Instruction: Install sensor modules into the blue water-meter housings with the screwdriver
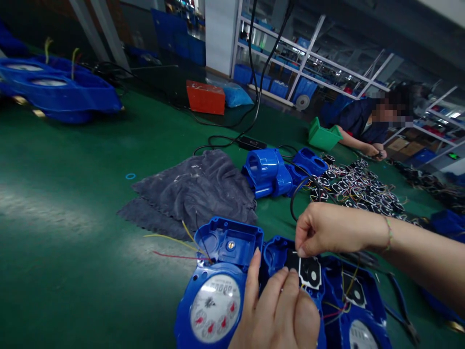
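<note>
Right hand [329, 228] pinches the circuit board [308, 270] into the blue meter housing [290, 261]; left hand [279, 310], fingers spread, steadies it; board not yet seated.

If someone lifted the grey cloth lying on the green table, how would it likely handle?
The grey cloth would probably go floppy: it lies crumpled in soft folds and would likely sag from wherever it is pinched. It looks thin, so likely light for its spread. Its matte, fuzzy surface suggests it would drag on the green table and bunch up instead of sliding cleanly when pushed.

Green table [72, 203] — white shelving [312, 63] behind
</note>
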`<state>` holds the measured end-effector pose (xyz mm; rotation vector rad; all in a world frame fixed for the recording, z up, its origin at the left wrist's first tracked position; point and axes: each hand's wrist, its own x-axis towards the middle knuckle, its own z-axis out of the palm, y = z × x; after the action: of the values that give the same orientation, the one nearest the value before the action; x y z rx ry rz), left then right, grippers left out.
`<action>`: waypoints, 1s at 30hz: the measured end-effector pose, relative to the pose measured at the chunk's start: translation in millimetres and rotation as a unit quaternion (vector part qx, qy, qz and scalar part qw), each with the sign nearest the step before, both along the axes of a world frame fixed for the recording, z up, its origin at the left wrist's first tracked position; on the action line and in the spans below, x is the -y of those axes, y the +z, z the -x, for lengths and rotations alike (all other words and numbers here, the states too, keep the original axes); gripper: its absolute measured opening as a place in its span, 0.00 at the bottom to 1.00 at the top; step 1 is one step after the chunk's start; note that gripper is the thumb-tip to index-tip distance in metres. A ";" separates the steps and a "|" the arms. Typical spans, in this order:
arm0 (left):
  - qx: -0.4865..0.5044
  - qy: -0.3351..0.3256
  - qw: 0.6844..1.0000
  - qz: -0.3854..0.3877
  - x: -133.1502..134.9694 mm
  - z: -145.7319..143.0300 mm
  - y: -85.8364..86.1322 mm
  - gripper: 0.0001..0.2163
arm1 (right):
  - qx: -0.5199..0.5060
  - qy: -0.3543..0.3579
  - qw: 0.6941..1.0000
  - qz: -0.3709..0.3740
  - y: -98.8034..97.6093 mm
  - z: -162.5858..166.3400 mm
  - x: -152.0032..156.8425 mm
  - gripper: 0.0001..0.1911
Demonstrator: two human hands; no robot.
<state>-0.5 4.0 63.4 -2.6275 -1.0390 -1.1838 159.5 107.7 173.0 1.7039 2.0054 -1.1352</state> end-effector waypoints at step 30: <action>0.053 0.017 0.998 -0.021 1.0 -3.2 -6.5 0.08 | -0.149 -0.093 0.978 0.108 -22.3 -19.4 -2.1 0.17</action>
<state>2.8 3.0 56.9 -2.5295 -1.0579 -1.3365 179.0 109.7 150.8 1.7194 1.8222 -1.6956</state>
